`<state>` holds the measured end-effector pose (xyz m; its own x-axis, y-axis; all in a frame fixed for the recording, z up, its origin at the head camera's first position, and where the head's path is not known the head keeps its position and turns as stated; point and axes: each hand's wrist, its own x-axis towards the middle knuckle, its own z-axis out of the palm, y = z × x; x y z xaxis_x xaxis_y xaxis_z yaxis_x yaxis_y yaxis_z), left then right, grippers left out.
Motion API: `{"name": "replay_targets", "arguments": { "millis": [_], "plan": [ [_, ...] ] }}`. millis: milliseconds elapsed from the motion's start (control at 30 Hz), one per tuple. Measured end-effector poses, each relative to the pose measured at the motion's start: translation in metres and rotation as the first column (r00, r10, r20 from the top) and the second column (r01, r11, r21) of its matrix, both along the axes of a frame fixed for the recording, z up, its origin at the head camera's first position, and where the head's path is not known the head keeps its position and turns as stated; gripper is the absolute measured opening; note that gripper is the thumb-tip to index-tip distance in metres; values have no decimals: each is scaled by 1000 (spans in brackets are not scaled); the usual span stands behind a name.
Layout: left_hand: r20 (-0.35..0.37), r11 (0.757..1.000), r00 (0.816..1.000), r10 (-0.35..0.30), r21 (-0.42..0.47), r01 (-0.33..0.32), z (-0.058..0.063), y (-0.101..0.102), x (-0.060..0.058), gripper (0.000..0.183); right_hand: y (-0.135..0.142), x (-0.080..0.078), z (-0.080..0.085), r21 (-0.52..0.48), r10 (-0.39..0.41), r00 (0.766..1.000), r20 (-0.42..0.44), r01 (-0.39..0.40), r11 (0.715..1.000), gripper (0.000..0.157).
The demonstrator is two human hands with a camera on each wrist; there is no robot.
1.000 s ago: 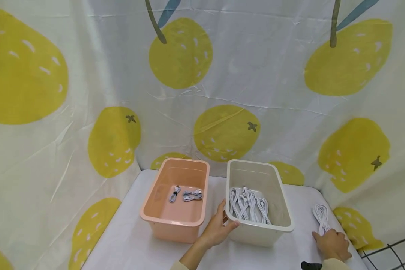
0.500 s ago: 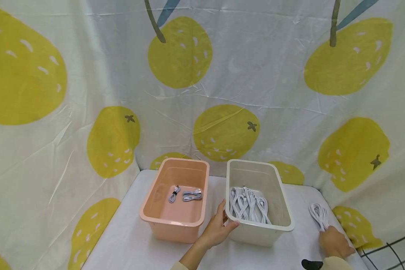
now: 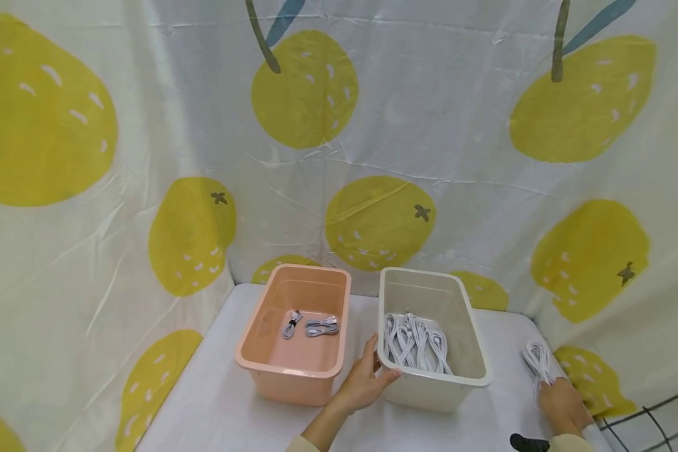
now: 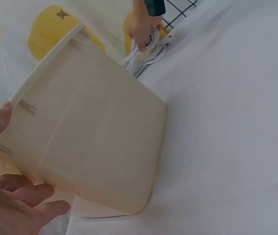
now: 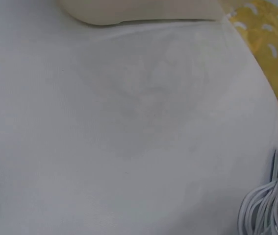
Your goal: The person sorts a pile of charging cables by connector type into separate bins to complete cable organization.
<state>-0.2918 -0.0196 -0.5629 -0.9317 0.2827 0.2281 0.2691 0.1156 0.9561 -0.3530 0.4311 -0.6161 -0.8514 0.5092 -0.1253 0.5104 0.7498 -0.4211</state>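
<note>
A cream plastic bin [image 3: 429, 392] stands on the white table, holding several coiled white cables [image 3: 418, 344]. My left hand [image 3: 364, 383] grips its near left corner; in the left wrist view the thumb [image 4: 0, 117] touches the rim, with the fingers [image 4: 33, 196] along the wall. Toward the table's right edge, my right hand [image 3: 562, 402] holds the near end of a coiled white cable bundle [image 3: 538, 361]. In the right wrist view that bundle [image 5: 268, 210] shows at the lower right, and only a sliver of a finger is visible.
Left of the cream bin stands a peach bin [image 3: 294, 392] with two small grey cable bundles [image 3: 322, 326] inside. A black wire grid [image 3: 655, 417] lies beyond the right table edge. A fruit-print curtain [image 3: 463, 207] hangs behind and on both sides.
My right hand has shifted slightly right and turned, and the cable bundle moved a little with it. My left hand stays at the cream bin's corner.
</note>
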Motion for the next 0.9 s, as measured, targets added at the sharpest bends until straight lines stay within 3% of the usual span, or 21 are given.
{"name": "replay_targets", "arguments": {
  "millis": [100,400,733,900],
  "plan": [
    [-4,1000,1000,7,-2,-7,1,0,0,89,-2,-2,8,-3,-1,1000,-7,1,1000,43],
    [3,1000,1000,16,10,-16,2,0,1,88,-12,5,36,-44,27,989,-145,-33,998,40],
    [30,1000,999,25,11,-26,2,-1,2,88,-23,9,70,-88,44,962,-269,-70,994,42],
    [37,1000,999,9,26,-10,3,1,4,88,-29,10,81,-52,88,943,-320,-110,993,39]
  ]
}}
